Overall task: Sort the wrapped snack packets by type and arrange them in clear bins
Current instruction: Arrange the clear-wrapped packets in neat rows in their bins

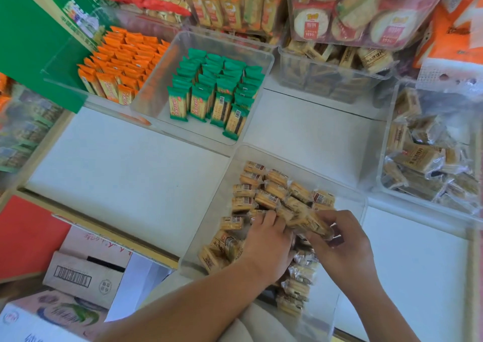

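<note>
Orange packets and green packets look done; left hand and right hand grip tan packets, near bin only half-tidy.

Left hand: showing bare to the wrist.
Right hand: showing bare to the wrist.
Left forearm: showing bare along its visible length.
Right forearm: showing bare likewise.
Fabric: pale, off-white, creasing softly below the forearms; garment unclear.
</note>
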Motion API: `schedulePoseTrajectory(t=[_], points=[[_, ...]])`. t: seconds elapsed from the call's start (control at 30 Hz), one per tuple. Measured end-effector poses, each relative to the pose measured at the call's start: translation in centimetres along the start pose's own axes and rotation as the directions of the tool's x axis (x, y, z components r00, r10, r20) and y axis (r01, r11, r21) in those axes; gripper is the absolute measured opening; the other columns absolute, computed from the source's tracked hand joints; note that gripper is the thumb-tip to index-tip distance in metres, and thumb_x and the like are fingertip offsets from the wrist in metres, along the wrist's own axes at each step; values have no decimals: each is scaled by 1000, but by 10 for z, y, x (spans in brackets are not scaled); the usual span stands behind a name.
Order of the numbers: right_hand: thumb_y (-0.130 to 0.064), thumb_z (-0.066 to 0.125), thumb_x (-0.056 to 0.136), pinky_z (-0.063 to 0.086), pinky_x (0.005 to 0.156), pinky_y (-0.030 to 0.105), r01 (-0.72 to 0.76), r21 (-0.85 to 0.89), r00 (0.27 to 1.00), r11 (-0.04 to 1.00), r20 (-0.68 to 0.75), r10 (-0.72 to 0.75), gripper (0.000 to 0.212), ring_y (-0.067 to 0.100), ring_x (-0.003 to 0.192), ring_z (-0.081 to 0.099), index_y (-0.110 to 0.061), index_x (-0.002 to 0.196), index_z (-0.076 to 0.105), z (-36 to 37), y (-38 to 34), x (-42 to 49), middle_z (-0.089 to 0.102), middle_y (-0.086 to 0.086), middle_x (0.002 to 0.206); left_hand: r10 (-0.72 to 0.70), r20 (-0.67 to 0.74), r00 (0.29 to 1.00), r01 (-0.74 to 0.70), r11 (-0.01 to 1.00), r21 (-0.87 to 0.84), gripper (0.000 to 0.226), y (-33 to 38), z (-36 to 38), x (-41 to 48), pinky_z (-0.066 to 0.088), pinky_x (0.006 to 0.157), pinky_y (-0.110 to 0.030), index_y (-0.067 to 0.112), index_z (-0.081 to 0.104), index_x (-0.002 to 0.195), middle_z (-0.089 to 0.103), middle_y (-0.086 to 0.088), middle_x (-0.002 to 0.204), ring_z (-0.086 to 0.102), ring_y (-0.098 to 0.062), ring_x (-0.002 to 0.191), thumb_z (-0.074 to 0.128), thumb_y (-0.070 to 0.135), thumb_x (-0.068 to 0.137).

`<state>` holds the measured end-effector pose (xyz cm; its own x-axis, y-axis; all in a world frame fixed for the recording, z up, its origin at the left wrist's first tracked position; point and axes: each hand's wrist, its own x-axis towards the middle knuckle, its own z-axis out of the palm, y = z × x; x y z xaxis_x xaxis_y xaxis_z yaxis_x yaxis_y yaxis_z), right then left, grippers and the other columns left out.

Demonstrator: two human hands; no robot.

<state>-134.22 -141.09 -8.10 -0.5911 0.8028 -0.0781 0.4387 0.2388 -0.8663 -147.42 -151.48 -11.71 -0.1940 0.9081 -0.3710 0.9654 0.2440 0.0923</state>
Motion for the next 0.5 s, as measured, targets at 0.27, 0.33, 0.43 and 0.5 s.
schedulePoseTrajectory(t=[0.27,0.33,0.43,0.5], points=[[3,86,73,48,61,9,-29,40,999,999,-12,29,52,10,85,63,-38,98,64,-5,-5,-2,63,-8,99,-112,13,994,113,983,-145,41,1,-2,4,36,102,-45,22,65,116,67,4,108,39,-26,115,61,51,89],[0,85,74,49,59,11,-79,61,996,995,-24,80,50,11,84,63,-39,97,63,-5,-8,-2,64,-8,100,-139,-16,990,131,960,-246,34,-3,-1,1,38,99,-41,24,67,113,70,7,105,42,-22,111,59,45,88],[-3,84,76,50,59,14,-133,59,990,989,-39,135,48,9,84,63,-41,96,61,-5,-9,-1,65,-9,101,-185,-102,978,125,895,-429,21,-11,-1,-9,46,90,-36,25,71,102,69,6,95,49,-17,103,58,37,91],[-3,83,77,50,59,17,-147,47,989,988,-20,148,48,10,82,63,-42,96,61,-5,-11,-2,65,-11,100,-213,-120,970,120,842,-526,18,-21,-1,-16,49,78,-30,25,72,97,64,4,91,51,-13,97,61,38,95]])
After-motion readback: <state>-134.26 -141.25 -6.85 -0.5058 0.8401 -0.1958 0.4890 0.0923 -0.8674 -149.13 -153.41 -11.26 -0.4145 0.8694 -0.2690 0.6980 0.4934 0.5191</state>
